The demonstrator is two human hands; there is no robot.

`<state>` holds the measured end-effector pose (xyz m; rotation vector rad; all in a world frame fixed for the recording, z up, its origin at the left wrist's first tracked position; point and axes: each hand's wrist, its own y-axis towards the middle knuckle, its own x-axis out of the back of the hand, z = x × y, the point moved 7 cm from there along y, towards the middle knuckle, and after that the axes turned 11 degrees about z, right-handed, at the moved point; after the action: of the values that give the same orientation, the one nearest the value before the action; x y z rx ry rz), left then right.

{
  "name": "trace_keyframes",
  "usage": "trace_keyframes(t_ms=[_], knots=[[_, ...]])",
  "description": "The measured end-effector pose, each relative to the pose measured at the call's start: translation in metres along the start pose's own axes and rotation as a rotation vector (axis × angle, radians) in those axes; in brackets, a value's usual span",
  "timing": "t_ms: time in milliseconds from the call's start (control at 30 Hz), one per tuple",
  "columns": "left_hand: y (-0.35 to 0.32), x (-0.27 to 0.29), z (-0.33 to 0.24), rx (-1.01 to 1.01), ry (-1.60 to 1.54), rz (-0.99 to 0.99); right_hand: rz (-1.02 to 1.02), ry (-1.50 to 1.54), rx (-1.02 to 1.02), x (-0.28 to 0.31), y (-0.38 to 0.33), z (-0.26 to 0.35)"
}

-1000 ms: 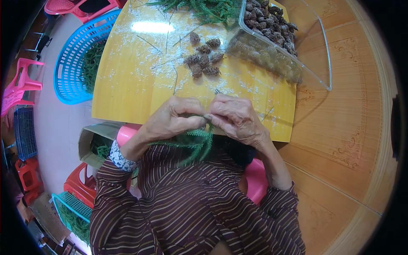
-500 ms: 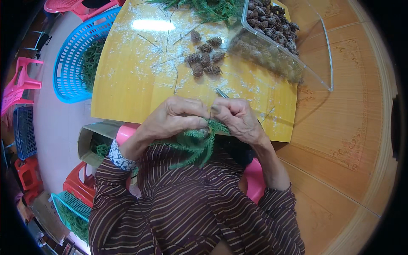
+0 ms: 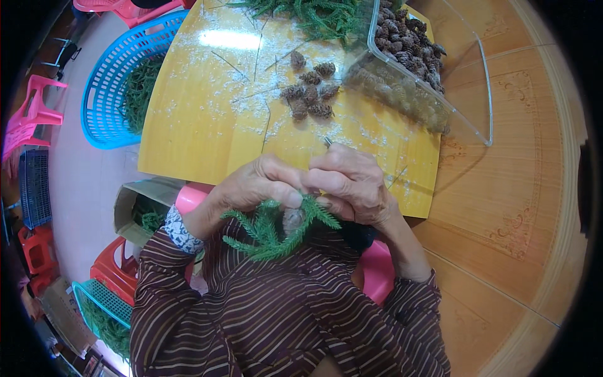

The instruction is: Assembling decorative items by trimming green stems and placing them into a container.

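My left hand [image 3: 259, 182] is closed on the base of a green artificial pine sprig [image 3: 267, 242], thumb pressed on top. A brown pinecone [image 3: 293, 220] with a whitish cast sits among the sprig's needles, just under that thumb. My right hand [image 3: 353, 182] touches the left at the sprig's top end, its fingers curled tight; whatever they pinch is hidden. Past its knuckles, the tip of a metal tool [image 3: 328, 142] shows on the yellow table [image 3: 188, 147]. Several loose pinecones [image 3: 310, 94] lie grouped farther back.
A clear plastic bin [image 3: 402, 94] of pinecones stands at the back right, beside more green sprigs [image 3: 314, 16]. Thin dark stems and white flakes litter the tabletop. To the left are a blue basket [image 3: 100, 94] of greenery, an open cardboard box [image 3: 129, 213] and red stools [image 3: 113, 267].
The sprig has turned, bringing the pinecone into plainer view. My right hand has rolled over and moved left against my left hand, covering most of the metal tool.
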<state>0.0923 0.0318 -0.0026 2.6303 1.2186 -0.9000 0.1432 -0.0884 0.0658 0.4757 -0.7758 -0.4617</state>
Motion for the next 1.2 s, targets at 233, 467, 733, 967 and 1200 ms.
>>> trace_keyframes(t_ms=[233, 467, 733, 967, 1200], knots=[[0.006, -0.002, -0.010, -0.050, 0.207, -0.014, 0.122, -0.051, -0.049, -0.004, 0.000, -0.002], [0.011, -0.007, -0.032, -0.268, 0.918, -0.072, 0.164, 0.197, -0.467, -0.016, -0.018, -0.034], [0.009, -0.001, -0.019, -0.125, 0.573, -0.172, -0.032, 0.660, -0.644, -0.016, -0.036, -0.051], [0.000, 0.003, 0.003, -0.001, 0.056, -0.160, -0.118, 0.133, -0.202, -0.006, -0.015, -0.018], [0.002, -0.002, 0.007, 0.031, -0.126, -0.057, 0.015, -0.111, -0.073, -0.006, -0.008, -0.010]])
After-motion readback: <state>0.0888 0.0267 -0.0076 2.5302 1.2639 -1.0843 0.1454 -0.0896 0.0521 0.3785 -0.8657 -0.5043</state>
